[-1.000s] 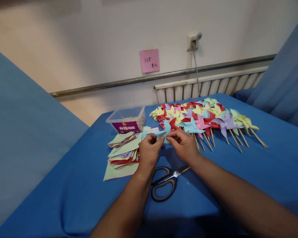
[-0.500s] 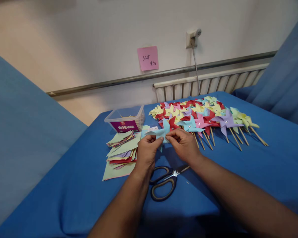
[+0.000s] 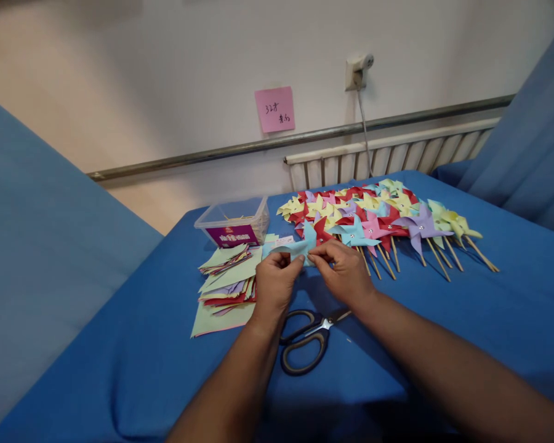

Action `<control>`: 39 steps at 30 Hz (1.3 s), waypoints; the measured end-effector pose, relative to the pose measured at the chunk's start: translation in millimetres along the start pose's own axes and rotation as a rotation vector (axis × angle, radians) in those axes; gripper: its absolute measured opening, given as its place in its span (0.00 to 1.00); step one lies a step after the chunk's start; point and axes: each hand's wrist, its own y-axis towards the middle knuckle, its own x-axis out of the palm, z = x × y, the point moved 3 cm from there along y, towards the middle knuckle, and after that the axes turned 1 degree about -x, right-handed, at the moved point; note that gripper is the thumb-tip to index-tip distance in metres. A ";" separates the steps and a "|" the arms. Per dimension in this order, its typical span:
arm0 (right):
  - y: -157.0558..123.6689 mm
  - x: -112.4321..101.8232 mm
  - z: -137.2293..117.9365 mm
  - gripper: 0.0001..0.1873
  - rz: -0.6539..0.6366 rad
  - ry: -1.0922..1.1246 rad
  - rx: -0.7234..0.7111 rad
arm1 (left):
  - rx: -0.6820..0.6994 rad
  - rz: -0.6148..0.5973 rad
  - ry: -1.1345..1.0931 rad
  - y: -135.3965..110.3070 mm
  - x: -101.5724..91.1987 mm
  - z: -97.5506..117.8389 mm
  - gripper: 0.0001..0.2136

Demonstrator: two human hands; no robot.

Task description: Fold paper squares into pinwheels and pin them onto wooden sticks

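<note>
Between my hands is a light-blue paper pinwheel, its blades partly folded in. My left hand pinches its left side between thumb and fingers. At its centre, the thumb and forefinger of my right hand are pressed together on the paper; any small part under the fingertips is hidden. Just below my hands, a pair of scissors with dark handles lies on the blue cloth. Finished-looking pinwheels on wooden sticks, in several colours, lie in rows to the right.
Stacks of coloured paper lie left of my hands. Behind them stands a clear plastic box with a purple label and thin sticks inside. The blue-covered table meets a wall with a radiator and a metal rail.
Almost nothing differs. My fingers stay on the light-blue pinwheel, and its lower blade tip that hung below my hands no longer shows.
</note>
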 end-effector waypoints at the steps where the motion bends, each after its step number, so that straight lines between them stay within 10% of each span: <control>1: 0.0 -0.1 -0.2 0.05 0.001 -0.004 -0.003 | 0.009 0.007 0.022 -0.7 -0.2 1.6 0.11; 20: -1.2 -1.2 -3.3 0.05 0.012 0.002 0.000 | -0.275 -0.049 -0.317 -3.8 6.4 -5.4 0.14; 39: -1.5 -2.1 -2.9 0.05 0.024 0.007 -0.010 | -0.164 -0.045 -0.251 -3.7 6.3 -1.2 0.12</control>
